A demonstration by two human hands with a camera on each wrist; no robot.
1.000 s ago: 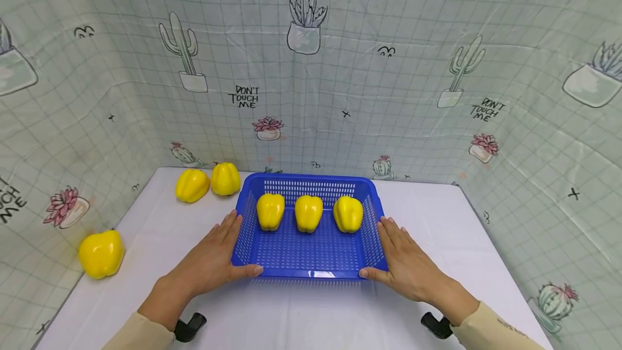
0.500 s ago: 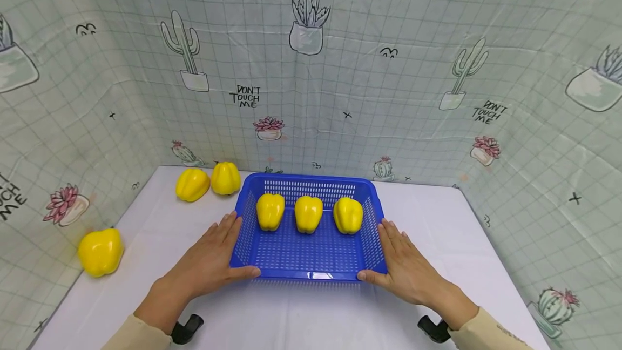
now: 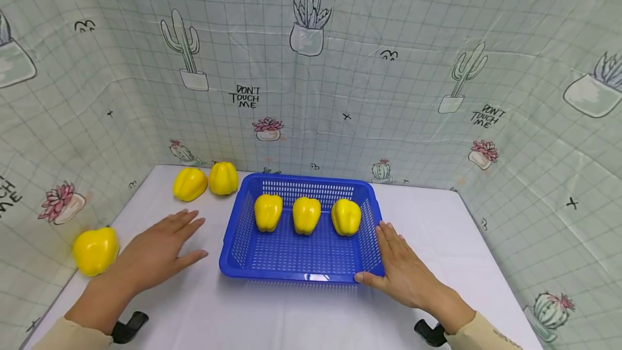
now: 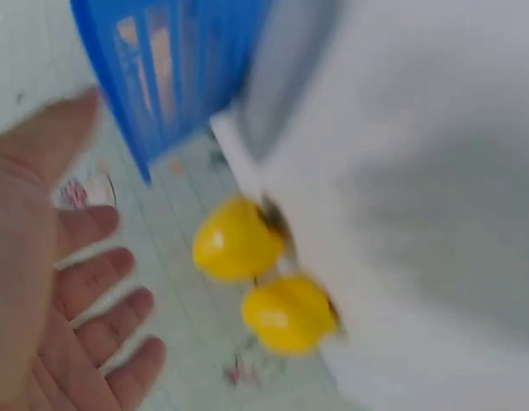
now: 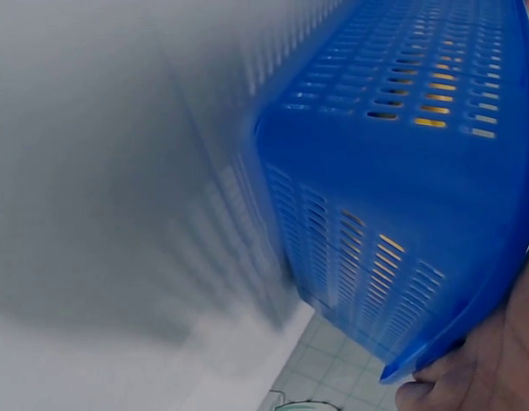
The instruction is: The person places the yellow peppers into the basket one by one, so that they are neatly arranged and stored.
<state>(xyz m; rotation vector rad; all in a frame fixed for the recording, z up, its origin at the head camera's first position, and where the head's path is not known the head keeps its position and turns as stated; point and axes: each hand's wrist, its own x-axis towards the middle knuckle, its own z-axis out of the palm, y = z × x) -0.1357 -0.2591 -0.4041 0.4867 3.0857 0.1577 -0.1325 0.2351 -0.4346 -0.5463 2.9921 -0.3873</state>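
Observation:
A blue plastic basket (image 3: 301,257) with slotted walls stands at the middle of the table. Three yellow bell peppers lie in a row inside it: a left one (image 3: 268,214), a middle one (image 3: 306,216) and a right one (image 3: 346,217). My right hand (image 3: 408,271) rests along the basket's right rim, fingers straight, thumb on the front corner; the right wrist view shows its fingertips (image 5: 427,390) at the rim. My left hand (image 3: 150,255) is apart from the basket, over the table to its left, fingers spread and holding nothing.
Two more yellow peppers sit at the back left, one (image 3: 190,184) beside the other (image 3: 223,179). Another pepper (image 3: 95,251) lies at the table's left edge, near my left hand. A patterned cloth (image 3: 340,96) encloses the white table (image 3: 418,209) at the back and sides.
My left hand has come off the basket's left rim and moved left. The right hand stays on the right rim. Basket and peppers keep their places.

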